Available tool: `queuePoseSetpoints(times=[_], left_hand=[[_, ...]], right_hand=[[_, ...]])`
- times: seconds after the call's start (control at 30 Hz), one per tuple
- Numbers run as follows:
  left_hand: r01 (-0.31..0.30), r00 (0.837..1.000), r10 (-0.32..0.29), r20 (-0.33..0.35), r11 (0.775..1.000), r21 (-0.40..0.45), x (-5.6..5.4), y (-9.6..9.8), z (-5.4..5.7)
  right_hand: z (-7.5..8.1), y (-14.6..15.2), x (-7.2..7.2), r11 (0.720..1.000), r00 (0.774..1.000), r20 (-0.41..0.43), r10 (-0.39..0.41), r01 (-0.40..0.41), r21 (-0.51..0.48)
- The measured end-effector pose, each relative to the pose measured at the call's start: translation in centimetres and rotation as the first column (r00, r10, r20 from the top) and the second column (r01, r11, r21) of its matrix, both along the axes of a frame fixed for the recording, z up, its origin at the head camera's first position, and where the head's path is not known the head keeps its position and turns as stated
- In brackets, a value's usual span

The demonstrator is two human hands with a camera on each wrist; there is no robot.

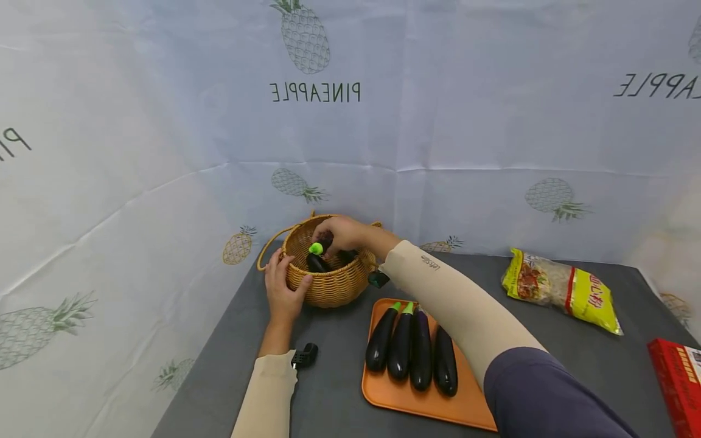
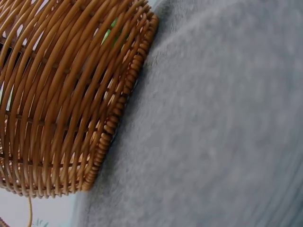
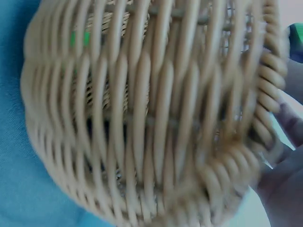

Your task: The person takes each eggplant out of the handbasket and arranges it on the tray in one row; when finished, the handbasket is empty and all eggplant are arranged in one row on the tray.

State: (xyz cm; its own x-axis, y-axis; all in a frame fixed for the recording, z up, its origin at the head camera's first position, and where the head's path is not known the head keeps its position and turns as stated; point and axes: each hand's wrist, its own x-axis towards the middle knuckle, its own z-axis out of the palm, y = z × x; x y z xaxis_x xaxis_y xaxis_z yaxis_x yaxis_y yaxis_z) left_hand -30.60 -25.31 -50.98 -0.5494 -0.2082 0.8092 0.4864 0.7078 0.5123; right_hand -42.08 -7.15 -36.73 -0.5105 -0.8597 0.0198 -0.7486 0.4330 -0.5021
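Note:
A brown wicker basket (image 1: 334, 289) stands toward the back of the grey table; its weave fills much of the left wrist view and the right wrist view. My left hand (image 1: 283, 291) holds its near left side, fingers at the rim and thumb against the outer wall. Over the basket's opening, my right hand (image 1: 346, 236) grips a dark eggplant (image 1: 325, 241) with a bright green cap. Below it, another eggplant (image 1: 316, 263) lies inside the basket. Several more eggplants (image 1: 401, 350) lie side by side on an orange tray (image 1: 378, 398) beneath my right forearm.
At the back right lies a yellow and clear food packet (image 1: 564, 291). A red box (image 1: 673, 377) sits at the right table edge. White cloth printed with pineapples (image 1: 438, 121) hangs behind and on the left. The basket's loop handle (image 1: 268, 246) sticks out at its left.

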Motion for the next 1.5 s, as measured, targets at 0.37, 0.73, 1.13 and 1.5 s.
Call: queuePoseSetpoints(times=[0.37, 0.73, 1.13, 1.5], left_hand=[[0.026, 0.999, -0.023, 0.049, 0.998, -0.057, 0.5, -1.2, 0.5], [0.051, 0.99, -0.056, -0.132, 0.998, -0.042, 0.4, -1.5, 0.6], [0.079, 0.988, -0.075, -0.135, 0.997, 0.025, -0.6, -2.2, 0.6], [0.098, 0.986, -0.09, -0.142, 0.994, 0.049, -0.5, -2.1, 0.6]], right_hand=[[2.0, 4.6, 2.0, 0.965, 0.991, 0.13, -0.012, 0.046, -0.258], [3.5, 11.7, 4.8, 0.919, 0.991, 0.116, -0.071, 0.11, -0.377], [1.2, 23.1, 8.8, 0.78, 0.899, 0.274, -0.341, 0.433, -0.452], [-5.2, 28.7, 12.7, 0.645, 0.749, 0.526, -0.403, 0.64, -0.418]])
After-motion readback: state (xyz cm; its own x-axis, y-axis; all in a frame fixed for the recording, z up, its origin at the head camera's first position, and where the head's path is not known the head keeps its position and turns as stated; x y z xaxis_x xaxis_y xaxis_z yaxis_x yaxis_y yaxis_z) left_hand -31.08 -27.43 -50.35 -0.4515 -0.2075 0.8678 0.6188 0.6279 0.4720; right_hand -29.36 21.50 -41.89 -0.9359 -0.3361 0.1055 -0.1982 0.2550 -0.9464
